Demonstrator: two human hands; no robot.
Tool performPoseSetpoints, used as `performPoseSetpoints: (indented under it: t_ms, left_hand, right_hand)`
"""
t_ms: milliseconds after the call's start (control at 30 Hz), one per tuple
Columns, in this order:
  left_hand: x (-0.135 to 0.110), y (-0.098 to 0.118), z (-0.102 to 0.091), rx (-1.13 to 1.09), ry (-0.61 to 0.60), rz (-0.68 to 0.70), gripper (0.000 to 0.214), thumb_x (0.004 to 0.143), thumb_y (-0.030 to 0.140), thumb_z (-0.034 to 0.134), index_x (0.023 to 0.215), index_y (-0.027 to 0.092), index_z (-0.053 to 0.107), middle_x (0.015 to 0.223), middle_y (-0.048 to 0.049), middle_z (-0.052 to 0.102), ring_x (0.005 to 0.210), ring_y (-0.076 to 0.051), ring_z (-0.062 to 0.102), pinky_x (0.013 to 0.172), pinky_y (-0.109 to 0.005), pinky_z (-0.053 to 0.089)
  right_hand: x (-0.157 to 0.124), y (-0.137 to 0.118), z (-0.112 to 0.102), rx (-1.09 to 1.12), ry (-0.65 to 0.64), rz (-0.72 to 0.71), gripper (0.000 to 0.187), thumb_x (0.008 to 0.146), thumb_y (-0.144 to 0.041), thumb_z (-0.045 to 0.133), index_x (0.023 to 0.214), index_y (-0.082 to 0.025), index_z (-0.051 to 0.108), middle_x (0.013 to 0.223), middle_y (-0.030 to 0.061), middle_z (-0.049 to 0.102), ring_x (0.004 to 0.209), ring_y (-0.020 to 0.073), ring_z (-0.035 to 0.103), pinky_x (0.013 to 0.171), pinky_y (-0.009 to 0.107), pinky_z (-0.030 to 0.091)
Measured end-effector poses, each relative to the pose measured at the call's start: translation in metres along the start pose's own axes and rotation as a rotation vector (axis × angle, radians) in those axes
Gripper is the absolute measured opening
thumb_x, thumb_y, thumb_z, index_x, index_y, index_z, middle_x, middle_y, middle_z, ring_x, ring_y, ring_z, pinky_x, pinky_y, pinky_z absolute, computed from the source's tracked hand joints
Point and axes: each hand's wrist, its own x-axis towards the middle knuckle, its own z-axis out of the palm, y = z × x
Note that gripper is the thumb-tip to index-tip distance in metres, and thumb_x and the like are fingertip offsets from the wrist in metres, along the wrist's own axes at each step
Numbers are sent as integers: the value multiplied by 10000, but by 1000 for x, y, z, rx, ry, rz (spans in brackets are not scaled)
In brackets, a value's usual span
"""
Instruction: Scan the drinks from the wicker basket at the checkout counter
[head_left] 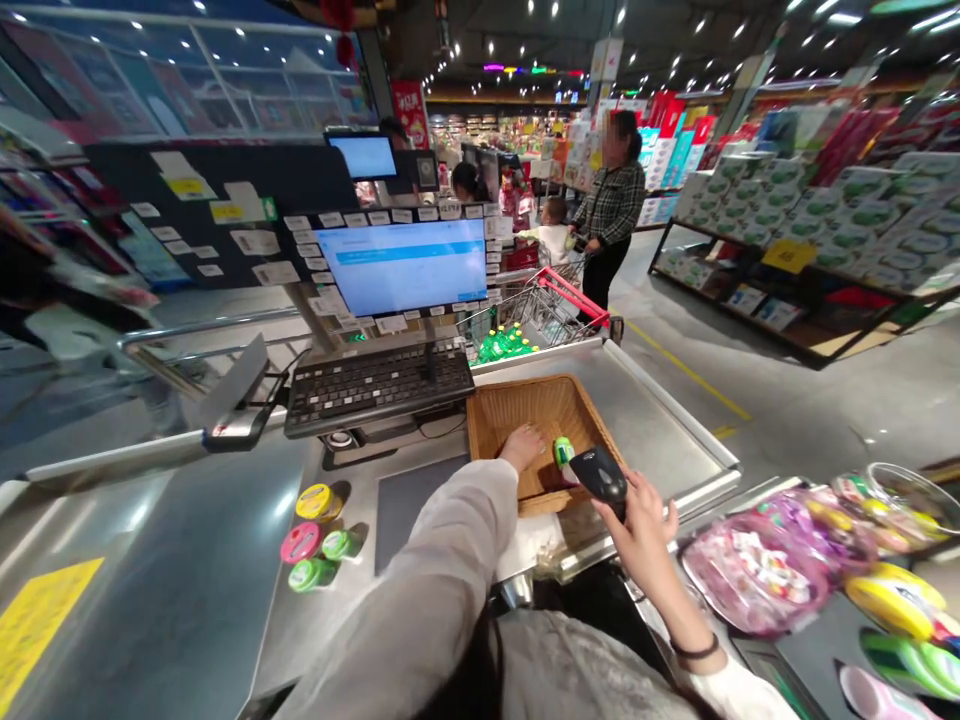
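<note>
supermarket shelving and stacked cartons fill the far side of my view, with a shopper behind a red-handled trolley (559,300) well beyond the till. nearer, i see a steel checkout counter (667,420) running across the frame, carrying a lit monitor (405,265) and a black keyboard (379,382) below it. to the right of the keyboard sits a wicker basket (481,425), open-topped, on the steel. at the right edge lies a pink bag of sweets (757,570) among other bright packets, blurred. the left hand (523,447), in a pale sleeve, reaches into the basket with its fingers loose and flat on the weave, clasping nothing that i can make out. the right hand (646,530) is clamped round a black handheld scanner (606,476) at the basket's near right corner, its head turned toward a small green-capped item (562,452) that lies in the basket between the two hands, just beside the left fingertips. four small round tins (313,500) sit on the counter left of the sleeve.
</note>
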Motion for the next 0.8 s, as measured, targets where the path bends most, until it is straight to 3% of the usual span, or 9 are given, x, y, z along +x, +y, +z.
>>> performPoseSetpoints:
  t_ms: [100, 267, 500, 633, 800]
  left_hand:
    - [7, 2, 5, 12, -15, -1, 347, 945, 109, 534, 1229, 193, 715, 1153, -133, 739, 1141, -213, 657, 1049, -390, 427]
    - [8, 8, 4, 8, -20, -2, 253, 942, 117, 540, 1062, 181, 754, 1115, -150, 707, 1098, -236, 636, 968, -388, 430]
    - [2, 7, -19, -40, -23, -99, 190, 957, 104, 542, 1055, 138, 701, 1019, -148, 716, 968, -222, 668, 924, -386, 410]
    - [-23, 1, -48, -91, 42, -197, 241, 938, 189, 610, 1173, 148, 644, 1123, -162, 686, 1055, -259, 652, 945, -410, 426]
    - [-83, 2, -86, -202, 183, -325, 491, 896, 318, 664, 1353, 204, 527, 1252, -126, 637, 1173, -270, 616, 951, -384, 476]
  right_hand:
    - [3, 3, -1, -14, -13, 6, 530, 978, -578, 364, 1318, -242, 593, 1460, 143, 569, 1414, 345, 429, 1167, 658, 117]
    - [7, 5, -1, -39, -25, 19, 532, 987, -567, 336, 1336, -250, 581, 1454, 136, 572, 1409, 341, 434, 1160, 661, 131]
    - [9, 0, -1, -7, -44, 4, 560, 987, -617, 316, 1289, -253, 615, 1442, 138, 574, 1391, 345, 441, 1153, 656, 130]
    - [10, -4, -1, 56, -69, -11, 573, 975, -642, 323, 1281, -257, 618, 1457, 131, 568, 1402, 341, 436, 1158, 658, 119]
    - [9, -11, 9, 74, -80, -50, 589, 960, -650, 356, 1341, -259, 577, 1448, 115, 584, 1397, 328, 452, 1168, 642, 128]
